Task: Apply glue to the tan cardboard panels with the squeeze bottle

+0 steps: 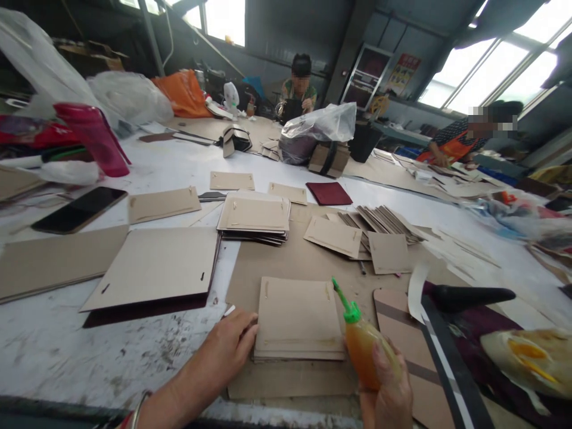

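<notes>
My right hand [386, 381] is wrapped round a squeeze glue bottle [364, 351] with amber liquid and a green nozzle, its tip by the top right corner of a stack of beige boards [299, 316]. Lines of glue show along the top board's bottom and near its upper corners. At the stack's left edge rests my left hand [235, 339], fingers curled together. A small white tip [229, 311] pokes out from it; the rest of that piece is hidden. Behind the stack lies another pile of glue-marked boards [254, 214].
A large beige panel [161, 262] and a phone [80, 210] lie left, near a pink bottle [96, 140]. Loose cards [388, 253] spread to the right, beside a black-handled tool [473, 295]. Two people [298, 89] work across the table.
</notes>
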{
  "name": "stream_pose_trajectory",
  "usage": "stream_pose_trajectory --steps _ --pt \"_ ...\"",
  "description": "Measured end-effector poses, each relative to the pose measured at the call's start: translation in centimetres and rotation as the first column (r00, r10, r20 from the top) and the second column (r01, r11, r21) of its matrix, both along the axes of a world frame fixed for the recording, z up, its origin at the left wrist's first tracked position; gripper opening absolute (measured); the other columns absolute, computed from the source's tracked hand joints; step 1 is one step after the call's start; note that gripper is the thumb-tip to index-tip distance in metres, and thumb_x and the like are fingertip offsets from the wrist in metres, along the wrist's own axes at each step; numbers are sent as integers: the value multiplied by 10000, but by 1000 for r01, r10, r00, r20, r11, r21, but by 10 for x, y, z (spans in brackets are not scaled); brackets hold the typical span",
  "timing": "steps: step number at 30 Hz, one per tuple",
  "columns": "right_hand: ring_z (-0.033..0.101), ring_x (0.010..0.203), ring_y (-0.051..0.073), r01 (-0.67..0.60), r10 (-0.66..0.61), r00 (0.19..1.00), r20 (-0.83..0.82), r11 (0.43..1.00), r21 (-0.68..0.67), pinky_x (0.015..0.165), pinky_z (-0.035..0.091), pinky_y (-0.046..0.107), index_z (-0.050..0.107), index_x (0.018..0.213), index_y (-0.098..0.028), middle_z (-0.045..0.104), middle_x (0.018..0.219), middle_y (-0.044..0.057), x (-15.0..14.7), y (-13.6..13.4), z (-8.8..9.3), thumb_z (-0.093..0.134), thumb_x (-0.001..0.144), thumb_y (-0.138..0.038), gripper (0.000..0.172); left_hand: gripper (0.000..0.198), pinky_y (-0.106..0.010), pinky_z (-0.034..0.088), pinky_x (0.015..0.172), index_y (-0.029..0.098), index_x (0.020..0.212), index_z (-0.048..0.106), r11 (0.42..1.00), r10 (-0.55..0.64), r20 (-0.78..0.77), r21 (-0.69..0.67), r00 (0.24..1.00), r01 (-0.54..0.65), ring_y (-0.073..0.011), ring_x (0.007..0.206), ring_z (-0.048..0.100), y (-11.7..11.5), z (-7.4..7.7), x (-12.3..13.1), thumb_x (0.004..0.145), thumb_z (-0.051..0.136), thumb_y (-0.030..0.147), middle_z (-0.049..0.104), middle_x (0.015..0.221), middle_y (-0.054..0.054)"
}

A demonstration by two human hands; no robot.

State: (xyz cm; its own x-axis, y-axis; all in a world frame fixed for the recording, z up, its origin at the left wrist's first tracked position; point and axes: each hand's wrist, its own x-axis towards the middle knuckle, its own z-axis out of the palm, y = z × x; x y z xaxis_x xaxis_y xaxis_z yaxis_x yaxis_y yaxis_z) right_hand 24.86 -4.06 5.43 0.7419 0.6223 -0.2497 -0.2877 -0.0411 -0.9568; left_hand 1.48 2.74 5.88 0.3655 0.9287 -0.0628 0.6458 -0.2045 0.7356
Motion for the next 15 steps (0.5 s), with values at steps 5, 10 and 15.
stream_pose_trajectory --steps 5,10,15 --pt "632 800 148 0 3 997 -77 1000 32 691 525 226 517 1032 -248 610 979 -26 -5 5 6 770 608 -462 539 405 -404 461 867 104 977 640 997 41 10 -68 999 -40 -243 899 607 1 -2 2 847 312 302 637 888 -132" --pt "641 794 154 5 -1 993 -120 999 34 674 527 220 529 1058 -230 618 988 -7 -8 3 8 764 621 -456 545 439 -389 447 887 106 1001 642 993 111 85 -38 990 -108 -247 917 605 -4 -6 -1 839 342 382 648 925 -138" --pt "648 793 167 -24 34 991 -128 997 78 715 538 272 543 1026 -216 635 989 4 -9 0 9 752 642 -427 485 331 -333 448 829 183 915 643 962 270 218 -103 938 -253 -224 890 603 -5 -1 -2 774 474 431 659 902 -78"
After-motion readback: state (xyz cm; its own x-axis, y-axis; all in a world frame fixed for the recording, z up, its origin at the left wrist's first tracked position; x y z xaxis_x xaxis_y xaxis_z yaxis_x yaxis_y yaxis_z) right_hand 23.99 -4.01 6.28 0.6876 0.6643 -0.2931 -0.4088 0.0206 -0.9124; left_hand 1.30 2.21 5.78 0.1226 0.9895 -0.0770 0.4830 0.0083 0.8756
